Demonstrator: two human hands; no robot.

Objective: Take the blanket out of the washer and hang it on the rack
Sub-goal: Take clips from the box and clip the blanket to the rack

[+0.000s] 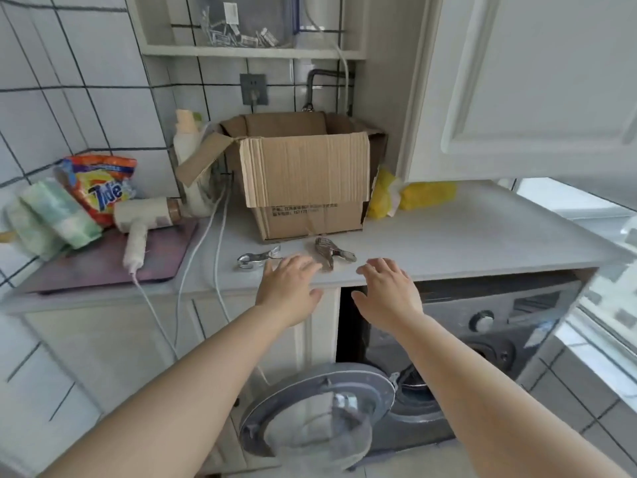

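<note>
Dark grey front-loading washer (458,367) under the pale tabletop (448,236), round door (310,419) swung open. My left hand (287,288) and right hand (387,293) hover spread, empty, above it. Blanket not visible; next, I reach into the drum.

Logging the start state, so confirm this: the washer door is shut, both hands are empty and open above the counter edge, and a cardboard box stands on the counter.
The washer door is not shut: the head view shows it swung open. The rest holds: the left hand and right hand are empty and open above the counter edge, and the cardboard box stands on it.
</note>
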